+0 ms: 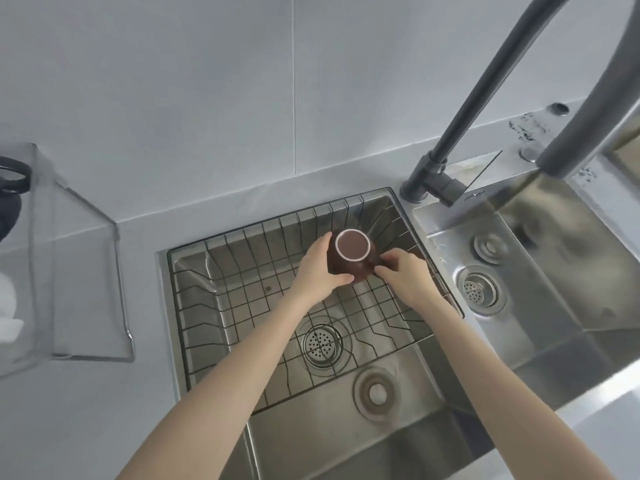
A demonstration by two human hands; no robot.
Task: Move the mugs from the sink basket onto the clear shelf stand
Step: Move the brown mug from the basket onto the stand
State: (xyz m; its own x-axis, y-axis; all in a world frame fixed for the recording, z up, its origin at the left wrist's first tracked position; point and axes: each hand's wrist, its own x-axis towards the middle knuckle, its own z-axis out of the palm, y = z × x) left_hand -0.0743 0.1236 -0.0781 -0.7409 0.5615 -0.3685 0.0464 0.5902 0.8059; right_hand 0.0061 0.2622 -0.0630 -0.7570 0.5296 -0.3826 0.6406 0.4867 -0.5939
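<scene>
A dark brown mug [351, 252] stands upside down in the black wire sink basket [242, 306], toward its far right corner; its pale base ring faces up. My left hand [318, 271] cups the mug's left side. My right hand [405, 275] grips its right side, where the handle seems to be, hidden by my fingers. The clear shelf stand [83, 237] sits on the counter at the left; a black mug [10, 188] and a white one [8, 306] show at the frame's left edge on it.
The basket rests in the left steel sink bowl [346, 427], with a drain [320, 342] beneath. A second bowl [554, 271] lies to the right. A dark faucet [485, 98] arches overhead at the right. A tiled wall [207, 81] runs behind.
</scene>
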